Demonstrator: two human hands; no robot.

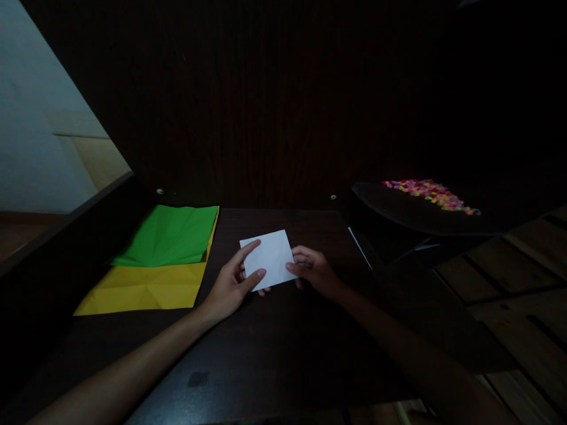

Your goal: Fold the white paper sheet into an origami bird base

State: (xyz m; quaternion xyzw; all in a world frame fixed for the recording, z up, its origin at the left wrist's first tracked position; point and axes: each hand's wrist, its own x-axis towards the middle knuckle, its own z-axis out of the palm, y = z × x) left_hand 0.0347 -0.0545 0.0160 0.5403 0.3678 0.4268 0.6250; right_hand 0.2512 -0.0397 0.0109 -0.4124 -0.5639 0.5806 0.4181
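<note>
Head camera looks down at your two hands in a dim room. Your left hand [233, 283] holds the left edge of a small white paper [269, 258]. The thumb lies on top of the sheet near its lower left corner, the pointing finger stretches up along the left side, and the other fingers go under it. Your right hand [312, 270] pinches the right edge of the same paper, thumb on top and fingers curled under. So both hands are closed on the paper, one on each side.

You hold the paper near the middle of the dark bench [274, 354], a little tilted. I cannot tell if it rests on the wood or sits just above it.

To your left lies a green sheet [170, 236] with creases in it. It sits partly on top of a yellow sheet [146, 289], which sticks out toward you. Both are flat on the bench, apart from your hands.

To your right, well apart from the paper, is a dark tray [398, 209] that sits higher up. A pile of tiny colourful bits [429, 195] lies on it, pink, yellow and orange. They are too small to tell what they are.
</note>
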